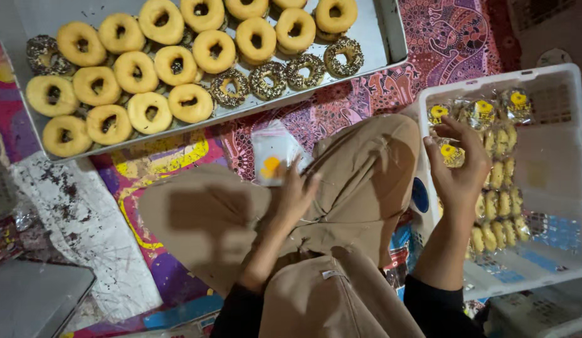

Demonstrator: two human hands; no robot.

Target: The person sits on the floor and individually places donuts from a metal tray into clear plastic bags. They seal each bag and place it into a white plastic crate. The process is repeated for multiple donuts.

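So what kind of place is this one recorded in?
Probably a small home doughnut-packing setup on the floor: a metal tray of glazed ring doughnuts, a white plastic crate of bagged ones, a patterned floor mat.
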